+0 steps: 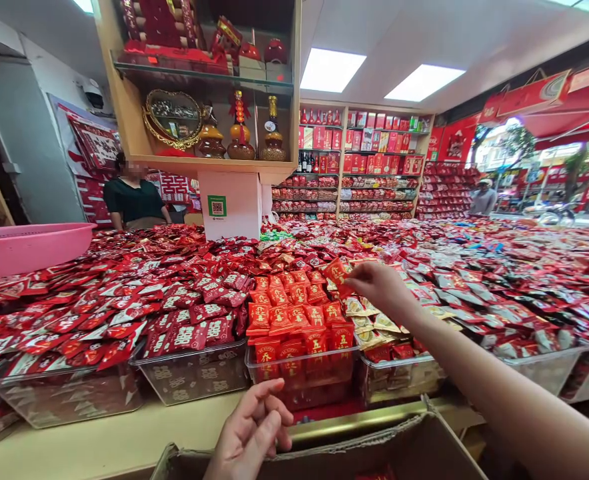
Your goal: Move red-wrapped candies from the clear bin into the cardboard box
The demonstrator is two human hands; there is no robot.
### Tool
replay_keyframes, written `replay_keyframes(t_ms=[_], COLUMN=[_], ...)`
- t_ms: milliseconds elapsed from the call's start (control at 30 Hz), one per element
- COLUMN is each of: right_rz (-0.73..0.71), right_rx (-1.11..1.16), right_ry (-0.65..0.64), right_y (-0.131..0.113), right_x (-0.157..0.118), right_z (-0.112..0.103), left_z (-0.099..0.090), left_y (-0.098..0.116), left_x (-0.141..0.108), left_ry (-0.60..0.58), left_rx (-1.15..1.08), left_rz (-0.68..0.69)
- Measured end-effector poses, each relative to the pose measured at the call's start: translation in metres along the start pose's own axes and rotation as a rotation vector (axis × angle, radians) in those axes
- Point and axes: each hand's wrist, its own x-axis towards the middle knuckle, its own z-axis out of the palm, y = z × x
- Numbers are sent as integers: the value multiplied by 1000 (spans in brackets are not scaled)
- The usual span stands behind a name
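My right hand point(378, 285) reaches over the bins and pinches a small red packet point(335, 272) with gold print by its edge. Below that packet, similar red packets point(297, 319) stand in rows in a clear plastic bin point(302, 363). Nearer to me, my left hand point(252, 430) hovers above the rim of an open cardboard box point(379, 437), its fingers loosely curled and apart, with nothing in them. Inside the box a bit of red wrapping point(377, 475) shows; most of its inside is out of view.
Dark red packets point(194, 327) fill the bin to the left; cream packets point(369, 320) lie to the right. A pink basin point(29, 250) sits at far left. A white pillar point(232, 217) carries an overhead cabinet point(199, 161). A person point(137, 200) stands behind the display.
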Motion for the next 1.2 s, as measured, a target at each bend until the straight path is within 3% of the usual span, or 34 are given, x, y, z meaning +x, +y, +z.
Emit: replay_keyframes(t_ms=[133,367,667,900,1200], right_rz=[86,160,192,181,48], right_rx=[-243,-432,-502,-529,-605], right_ry=[-66,-68,-209,-262,-234], right_y=[14,10,4,13,3], right_x=[38,44,45,50,41], right_z=[19,52,57,58,57], left_z=[-2,-9,-3,-2,-2], left_y=[-12,-23,-19,-17,-18], left_x=[0,3,1,0,1], left_ry=[-33,-35,-42,-43,-56], left_rx=[148,277,395,451,450], left_rz=[-11,-15,-11,-7,-51])
